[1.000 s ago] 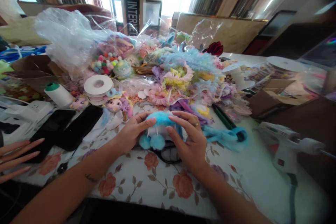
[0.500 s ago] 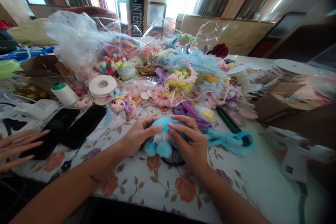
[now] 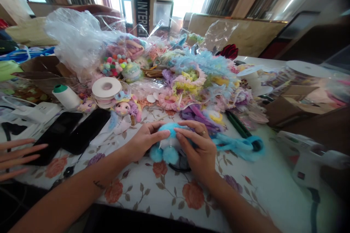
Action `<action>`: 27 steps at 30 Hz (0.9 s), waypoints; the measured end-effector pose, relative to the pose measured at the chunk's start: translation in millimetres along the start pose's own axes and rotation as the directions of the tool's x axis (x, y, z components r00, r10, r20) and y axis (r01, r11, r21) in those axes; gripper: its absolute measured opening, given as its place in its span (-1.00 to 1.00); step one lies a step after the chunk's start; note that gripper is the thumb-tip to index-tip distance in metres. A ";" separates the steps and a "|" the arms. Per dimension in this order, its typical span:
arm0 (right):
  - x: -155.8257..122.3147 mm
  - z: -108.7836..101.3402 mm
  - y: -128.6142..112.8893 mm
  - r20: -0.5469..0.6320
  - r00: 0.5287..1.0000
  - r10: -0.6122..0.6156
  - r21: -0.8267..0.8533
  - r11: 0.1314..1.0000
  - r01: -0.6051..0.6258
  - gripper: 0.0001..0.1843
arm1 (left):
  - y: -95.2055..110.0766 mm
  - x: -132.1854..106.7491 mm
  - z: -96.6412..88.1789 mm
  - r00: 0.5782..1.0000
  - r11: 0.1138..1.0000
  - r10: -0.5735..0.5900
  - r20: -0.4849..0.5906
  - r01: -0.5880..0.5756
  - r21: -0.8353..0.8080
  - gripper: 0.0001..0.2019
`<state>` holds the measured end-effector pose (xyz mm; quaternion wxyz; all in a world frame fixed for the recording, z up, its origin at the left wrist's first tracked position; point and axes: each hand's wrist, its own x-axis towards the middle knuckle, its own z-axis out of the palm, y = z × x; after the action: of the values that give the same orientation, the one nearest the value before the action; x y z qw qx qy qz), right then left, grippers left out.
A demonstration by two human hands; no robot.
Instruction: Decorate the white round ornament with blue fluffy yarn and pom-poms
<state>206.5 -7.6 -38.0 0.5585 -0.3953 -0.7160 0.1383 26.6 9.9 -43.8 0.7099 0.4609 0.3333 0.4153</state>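
Note:
At the front middle of the flowered tablecloth (image 3: 131,185), both hands hold a fluffy blue and white craft piece (image 3: 171,129). Two blue pompoms (image 3: 170,155) dangle from it on short white strands. My left hand (image 3: 143,140) grips its left side, thumb pressed on the blue fluff. Opposite, my right hand (image 3: 198,145), wearing a ring, pinches the top and right side with thumb and fingers. Under the piece shows part of a dark, curved object (image 3: 182,164), mostly hidden. Blue fluffy ribbon (image 3: 240,147) lies right of my right hand.
Another person's hand (image 3: 16,154) enters at left beside two black phones (image 3: 86,131). A glue gun (image 3: 303,164) and cardboard box (image 3: 290,107) stand right. Behind are a ribbon spool (image 3: 106,86), a thread cone (image 3: 65,96), doll heads (image 3: 123,108) and a heap of ruffled trims (image 3: 205,65).
Both my hands stay on the blue piece with barely any shift. The other person's hand at left has moved slightly left and down.

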 end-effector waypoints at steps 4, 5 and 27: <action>-0.5 0.2 1.2 0.020 0.999 0.043 0.021 0.999 -0.044 -0.81 | -2.8 0.2 -0.3 1.000 1.000 0.008 -0.011 -0.008 -0.009 -0.59; -0.7 -0.2 1.0 0.022 0.999 0.049 0.023 0.998 -0.050 -0.82 | -2.2 0.0 0.1 1.000 1.000 0.003 -0.018 -0.003 -0.005 -0.60; 12.1 -2.3 -2.4 0.382 0.641 0.665 0.482 0.449 -0.753 -0.49 | 19.4 -1.8 -5.8 0.961 0.879 0.216 -0.173 -0.114 0.463 -0.45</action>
<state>206.9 -1.0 -27.3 0.4924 -0.4474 -0.4367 0.6055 15.3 14.9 -27.7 0.5049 0.5901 0.4557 0.4349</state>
